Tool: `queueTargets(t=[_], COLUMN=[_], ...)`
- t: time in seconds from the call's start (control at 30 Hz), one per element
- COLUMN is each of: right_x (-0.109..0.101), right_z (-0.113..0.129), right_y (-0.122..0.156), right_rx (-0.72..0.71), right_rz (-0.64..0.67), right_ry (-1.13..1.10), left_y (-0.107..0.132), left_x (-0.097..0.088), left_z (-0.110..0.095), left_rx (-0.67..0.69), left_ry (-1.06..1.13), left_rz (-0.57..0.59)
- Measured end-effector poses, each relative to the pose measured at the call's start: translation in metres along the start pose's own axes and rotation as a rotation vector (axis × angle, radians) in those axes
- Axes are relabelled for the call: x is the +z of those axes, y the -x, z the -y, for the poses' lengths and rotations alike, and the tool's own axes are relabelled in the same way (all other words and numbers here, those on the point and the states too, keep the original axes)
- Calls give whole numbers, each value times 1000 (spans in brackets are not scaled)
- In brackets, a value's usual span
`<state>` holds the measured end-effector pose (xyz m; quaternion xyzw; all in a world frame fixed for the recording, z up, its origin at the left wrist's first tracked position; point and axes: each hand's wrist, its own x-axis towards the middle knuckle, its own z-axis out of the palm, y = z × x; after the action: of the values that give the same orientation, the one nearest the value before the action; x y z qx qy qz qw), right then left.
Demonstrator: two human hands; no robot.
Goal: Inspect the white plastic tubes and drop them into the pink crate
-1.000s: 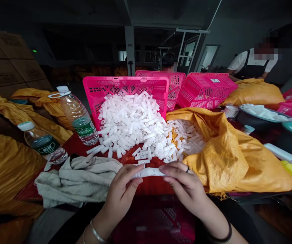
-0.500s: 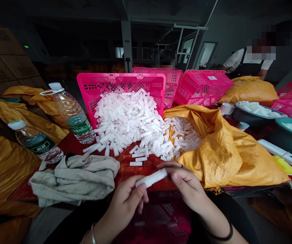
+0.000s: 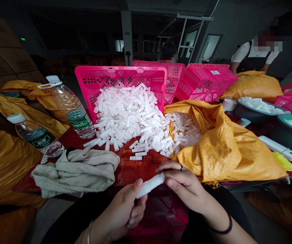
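Red table (image 3: 130,171) beyond; left fingers (image 3: 137,210) curled, gripping slanted white tube (image 3: 149,186); right fingers (image 3: 177,175) seemingly pinch its end.

Light falls brightest on the white tubes (image 3: 128,115), the background (image 3: 66,37) dark, edges stretched.

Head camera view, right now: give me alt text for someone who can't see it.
The left hand holds a white tube by one end, the right hand at its other end. Beyond, on a red table, similar tubes are heaped by a pink crate and an open yellow sack, with a grey cloth and two bottles to the left.
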<state>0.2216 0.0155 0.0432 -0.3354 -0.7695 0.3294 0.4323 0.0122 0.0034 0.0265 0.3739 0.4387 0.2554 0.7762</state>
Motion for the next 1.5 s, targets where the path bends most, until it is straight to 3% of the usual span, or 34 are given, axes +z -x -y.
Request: queueTargets(t=[0.07, 0.13, 0.2, 0.33, 0.4, 0.47, 0.53, 0.6, 0.7, 0.8, 0.9, 1.0, 1.1, 1.17, 1.37, 1.43, 1.5], right_x=[5, 9, 10, 7, 5, 6, 10, 14, 19, 22, 24, 27, 29, 30, 33, 31, 30], right_z=[-1, -1, 1, 9, 11, 11, 10, 9, 8, 9, 8, 7, 5, 3, 3, 5, 7], right_y=[1, 2, 4, 6, 5, 4, 3, 3, 5, 8, 11, 13, 15, 15, 14, 15, 15], right_rx=[28, 51, 66, 107, 101, 74, 59, 85, 183, 265, 340, 331, 216, 193, 318, 323, 318], right_rz=[-78, -144, -143, -26, 12, 11, -3, -22, -21, 0, -54, -158, -215, -215, -218, -190, -152], right_ry=[-8, -38, -79, -129, -117, -99, -106, -161, -284, -338, -340, -304, -218, -204, -242, -252, -269], left_y=[0, 0, 0, 2, 2, 2, 2, 3, 6, 6, 6, 8, 11, 12, 7, 7, 10], left_x=[2, 4, 5, 6, 5, 4, 2, -2, -12, -20, -24, -24, -21, -20, -21, -18, -14], left_z=[3, 6, 8, 7, 6, 10, 16, 22, 26, 23, 18, 17, 18, 21, 28, 28, 28], left_rx=[233, 385, 287, -154, -251, -225, -10, 367, 862, 1129, 1239, 1165, 896, 794, 938, 855, 672], left_ry=[-279, -430, -314, 163, 241, 179, -60, -457, -1031, -1308, -1398, -1332, -1140, -1071, -1169, -1104, -987], left_rz=[-177, -271, -206, 100, 174, 127, -65, -277, -433, -570, -633, -563, -433, -396, -487, -460, -379])
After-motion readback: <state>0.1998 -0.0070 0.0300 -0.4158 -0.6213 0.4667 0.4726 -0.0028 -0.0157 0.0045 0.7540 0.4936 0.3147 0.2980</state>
